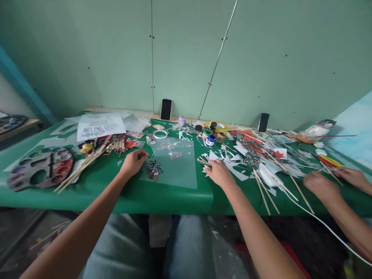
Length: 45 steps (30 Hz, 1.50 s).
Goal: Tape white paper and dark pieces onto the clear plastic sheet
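My left hand rests on the green table, fingers curled around a small dark piece at the left edge of a clear plastic sheet. A dark patterned paper cutout lies on that sheet just right of the hand. My right hand lies flat on the table right of the sheet, its fingertips on a pair of scissors among white paper scraps.
A paint palette and a bundle of wooden sticks lie at the left. Small paint jars and tape rolls stand at the back; two phones lean on the wall. Another person's hands work at the right among sticks and cutouts.
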Tool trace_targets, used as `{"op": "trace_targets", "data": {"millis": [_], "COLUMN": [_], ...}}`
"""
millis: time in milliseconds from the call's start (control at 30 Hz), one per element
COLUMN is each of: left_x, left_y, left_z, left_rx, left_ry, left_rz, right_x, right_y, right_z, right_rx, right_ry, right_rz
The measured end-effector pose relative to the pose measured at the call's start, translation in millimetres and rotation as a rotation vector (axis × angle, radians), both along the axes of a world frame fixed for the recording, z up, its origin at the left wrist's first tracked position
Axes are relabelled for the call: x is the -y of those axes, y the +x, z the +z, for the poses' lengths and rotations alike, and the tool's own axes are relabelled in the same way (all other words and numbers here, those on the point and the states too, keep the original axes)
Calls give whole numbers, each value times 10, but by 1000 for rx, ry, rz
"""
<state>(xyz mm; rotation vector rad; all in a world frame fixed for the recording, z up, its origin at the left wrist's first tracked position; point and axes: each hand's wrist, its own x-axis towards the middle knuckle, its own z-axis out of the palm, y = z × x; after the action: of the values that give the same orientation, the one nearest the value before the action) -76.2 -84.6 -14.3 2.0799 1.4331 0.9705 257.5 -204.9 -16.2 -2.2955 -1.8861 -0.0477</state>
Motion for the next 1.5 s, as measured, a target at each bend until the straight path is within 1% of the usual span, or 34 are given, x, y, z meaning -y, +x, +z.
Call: {"op": "trace_targets", "data": {"millis": [67, 100, 167, 233, 300, 367, 400, 467, 533, 600, 667, 733, 800, 833, 900, 967, 1033, 1100, 1133, 1200, 1333, 1400, 1500], "left_x": [7, 9, 13, 12, 8, 3, 2, 2, 7, 16, 24, 28, 25, 22, 16, 12, 10, 8, 6, -2, -30, -42, -50], "left_y": [1, 0, -4, -8, -9, -6, -4, 2, 7, 10, 12, 11, 11, 11, 14, 18, 22, 24, 24, 21, 13, 9, 8], "left_z": [12, 17, 21, 18, 10, 1, -2, -4, 2, 13, 25, 34, 40, 44, 54, 68, 81, 88, 88, 82, 58, 47, 44], "left_rx": [-5, -6, -9, -17, -28, -34, -36, -38, -41, -48, -53, -53, -53, -55, -64, -73, -75, -73, -73, -79, -92, -92, -96], "left_ry": [4, 5, 3, -2, -5, -2, 2, 11, 12, 5, 1, 5, 11, 14, 16, 15, 15, 20, 22, 25, 33, 40, 39], "left_rz": [4, 3, -4, -10, -11, -9, -7, -2, 1, 1, 2, 4, 7, 5, 5, 8, 12, 10, 8, 4, -6, -12, -14], "right_x": [11, 21, 69, 173, 342, 559, 674, 894, 1074, 1192, 1239, 1218, 1140, 1084, 954, 818, 702, 626, 607, 605, 711, 787, 879], "right_y": [-59, -88, -152, -238, -356, -492, -558, -668, -735, -763, -774, -780, -766, -741, -639, -464, -244, -21, 80, 256, 544, 669, 811], "right_z": [8, 18, 53, 120, 242, 424, 532, 755, 946, 1069, 1110, 1065, 934, 840, 617, 385, 190, 55, 10, -41, -57, -48, -23], "right_rx": [91, 121, 153, 168, 191, 235, 263, 296, 316, 326, 321, 305, 287, 278, 246, 146, 19, -51, -56, -16, 158, 212, 177], "right_ry": [51, 105, 264, 453, 658, 863, 939, 1006, 1038, 1051, 1064, 1052, 981, 919, 750, 522, 301, 155, 100, 51, 99, 110, 24], "right_rz": [19, 39, 101, 184, 286, 400, 445, 502, 535, 557, 550, 501, 422, 379, 286, 160, -27, -225, -313, -433, -539, -603, -685]}}
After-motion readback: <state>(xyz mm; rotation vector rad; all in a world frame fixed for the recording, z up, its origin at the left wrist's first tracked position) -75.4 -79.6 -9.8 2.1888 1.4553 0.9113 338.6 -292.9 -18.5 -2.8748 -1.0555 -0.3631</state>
